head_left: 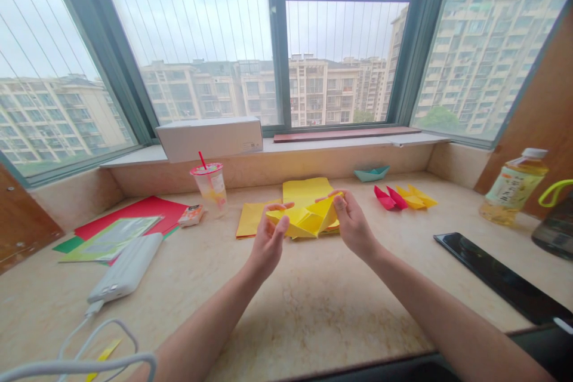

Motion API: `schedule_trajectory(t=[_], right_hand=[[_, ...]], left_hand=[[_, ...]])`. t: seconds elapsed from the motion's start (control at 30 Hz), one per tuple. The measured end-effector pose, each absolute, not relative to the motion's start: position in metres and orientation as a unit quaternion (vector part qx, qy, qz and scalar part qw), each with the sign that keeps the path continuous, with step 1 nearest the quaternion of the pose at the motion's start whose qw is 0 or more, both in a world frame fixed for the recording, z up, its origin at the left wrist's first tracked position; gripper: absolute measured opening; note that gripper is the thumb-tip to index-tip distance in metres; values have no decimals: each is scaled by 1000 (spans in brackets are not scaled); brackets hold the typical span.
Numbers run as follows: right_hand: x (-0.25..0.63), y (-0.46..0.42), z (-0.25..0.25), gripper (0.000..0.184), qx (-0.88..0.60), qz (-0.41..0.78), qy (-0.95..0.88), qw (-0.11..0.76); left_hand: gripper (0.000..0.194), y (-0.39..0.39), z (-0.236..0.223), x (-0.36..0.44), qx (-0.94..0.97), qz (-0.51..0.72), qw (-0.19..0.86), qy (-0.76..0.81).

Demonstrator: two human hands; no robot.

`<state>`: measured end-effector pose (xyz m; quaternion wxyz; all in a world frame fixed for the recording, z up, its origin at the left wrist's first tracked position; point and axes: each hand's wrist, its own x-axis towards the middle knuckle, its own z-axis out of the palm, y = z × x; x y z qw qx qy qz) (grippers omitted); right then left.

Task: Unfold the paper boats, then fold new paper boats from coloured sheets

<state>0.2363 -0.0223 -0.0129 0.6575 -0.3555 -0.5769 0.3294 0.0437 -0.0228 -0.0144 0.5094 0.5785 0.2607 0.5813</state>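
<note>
Both my hands hold a folded piece of yellow origami paper (305,219) up just above the counter. My left hand (268,243) pinches its left side, and my right hand (351,222) grips its right corner between thumb and fingers. Beneath it lie a flat yellow paper sheet (307,192) and an orange-yellow sheet (251,219). Farther right sit a teal paper boat (371,173), a red folded paper (387,197) and a yellow folded paper (414,196).
A marble counter (290,322) runs beneath a barred window. On it stand a plastic cup with a red straw (210,188), a white power bank (125,268), red craft paper (134,213), a bottled drink (514,188) and a black tablet (496,274).
</note>
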Motion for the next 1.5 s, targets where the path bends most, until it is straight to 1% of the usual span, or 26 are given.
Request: schedule_trajectory(t=[0.2,0.4,0.43,0.5,0.6,0.67,0.73,0.83,0.9,1.03,1.13,1.2,1.3,1.4,1.5], right_hand=[[236,-19,-12,33,-298,378,-496,723],[238,-16,-11,32,-269,378,-437,771],[239,-16,-11,32,-272,373,-431,776],[241,-17,-10,31,-286,351,-429,782],[243,-21,-10,30,-320,302,-463,770],[242,-25,-11,28,-337,275,-500,749],[239,-30,-12,27,-345,262,-531,728],[234,-35,-16,25,-352,254,-559,706],[230,-38,-19,24,-362,243,-571,696],[225,-42,-24,24,-396,198,-573,689],[224,-43,-23,26,-406,188,-552,704],[223,-43,-20,31,-392,214,-545,710],[223,-40,-15,41,-351,290,-557,695],[221,-37,-15,46,-310,387,-591,635],[220,-34,-17,45,-291,454,-613,577]], left_hand=[[28,-24,-20,38,602,551,553,168],[16,-32,-15,34,670,478,542,170],[17,-33,-13,34,679,465,542,174],[26,-34,-10,35,691,434,551,177],[37,-34,-8,35,722,361,565,171],[36,-35,-6,35,758,316,541,183],[37,-36,-5,35,792,293,495,206],[49,-38,-4,36,821,292,436,227],[52,-40,-4,39,836,289,401,239],[50,-44,-7,46,850,267,345,295],[39,-46,-9,51,841,290,337,309],[37,-45,-11,52,828,313,355,302],[38,-40,-16,52,790,340,409,305],[39,-35,-21,51,734,380,473,305],[39,-32,-22,50,691,415,506,306]])
